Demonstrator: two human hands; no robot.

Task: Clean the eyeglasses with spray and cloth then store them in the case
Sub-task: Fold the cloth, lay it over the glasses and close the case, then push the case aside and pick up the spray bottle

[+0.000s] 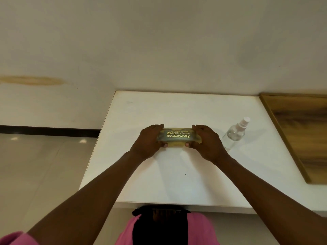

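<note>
A glasses case (178, 136) lies between both hands, long axis running left to right. Left hand (149, 141) grips its left end, right hand (206, 140) its right end. A spray bottle (234, 134) stands just beyond the right hand.

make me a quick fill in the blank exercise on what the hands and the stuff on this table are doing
1. Both hands, the left hand and the right hand, grip the ends of the ____ with gold lettering.
2. The clear spray bottle stands on the white table to the ____ of the right hand.
3. The spray bottle's cap is ____ in colour.
4. The wooden board lies along the table's ____ side.

Missing words: case; right; white; right
</note>
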